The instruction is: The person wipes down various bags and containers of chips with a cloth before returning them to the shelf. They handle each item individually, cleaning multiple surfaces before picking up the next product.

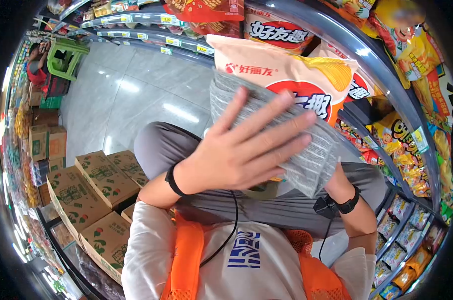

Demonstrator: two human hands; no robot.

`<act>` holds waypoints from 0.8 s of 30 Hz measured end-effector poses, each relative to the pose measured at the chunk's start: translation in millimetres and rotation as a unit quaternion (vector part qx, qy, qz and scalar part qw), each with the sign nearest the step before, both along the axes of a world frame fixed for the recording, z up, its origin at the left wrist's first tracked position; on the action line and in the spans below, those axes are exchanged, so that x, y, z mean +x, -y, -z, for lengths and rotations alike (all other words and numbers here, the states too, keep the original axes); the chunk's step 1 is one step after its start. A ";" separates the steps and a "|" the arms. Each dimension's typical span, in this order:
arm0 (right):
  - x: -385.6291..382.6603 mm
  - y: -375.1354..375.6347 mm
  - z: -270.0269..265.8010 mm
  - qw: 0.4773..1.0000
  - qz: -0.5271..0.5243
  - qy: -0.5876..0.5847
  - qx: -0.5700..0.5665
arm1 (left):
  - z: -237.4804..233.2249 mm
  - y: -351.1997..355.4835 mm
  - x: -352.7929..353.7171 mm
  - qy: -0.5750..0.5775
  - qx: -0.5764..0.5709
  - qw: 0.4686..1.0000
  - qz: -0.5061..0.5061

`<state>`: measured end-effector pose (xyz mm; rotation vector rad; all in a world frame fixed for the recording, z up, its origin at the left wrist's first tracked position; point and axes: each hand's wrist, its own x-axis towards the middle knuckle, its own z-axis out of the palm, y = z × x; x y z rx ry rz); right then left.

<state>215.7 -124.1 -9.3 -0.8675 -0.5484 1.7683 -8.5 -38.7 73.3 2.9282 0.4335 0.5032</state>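
Note:
A pink and orange bag of potato chips (331,75) with red and black lettering stands tilted in front of my chest. Across its lower front lies a folded grey cloth (314,160) with white streaks. My left hand (251,140) rests flat on that cloth, fingers spread and slightly blurred. Behind the lower right end of the cloth and bag is my right hand (339,183), holding the bag from the back; its fingers are hidden. Both wrists carry black bands, with a small black device at the right one.
Curved shelves (394,95) with snack bags run along the top and right, more chip bags (279,32) close behind mine. Brown cartons (94,180) are stacked at left. Beyond the grey tiled floor (136,95), a person (35,65) is beside a green step stool (66,57).

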 end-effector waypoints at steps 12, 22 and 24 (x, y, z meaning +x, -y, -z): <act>-17.1 -5.4 -34.4 0.925 0.006 0.362 0.112 | 7.9 -38.0 -15.2 0.173 -0.033 0.975 -0.134; -18.9 -8.1 -36.7 0.930 -0.037 0.344 0.125 | 10.2 -34.3 -21.2 0.344 -0.254 0.894 -0.135; -16.6 -8.5 -35.0 0.941 -0.047 0.315 0.116 | 17.6 -44.3 -27.8 0.354 -0.182 0.911 -0.107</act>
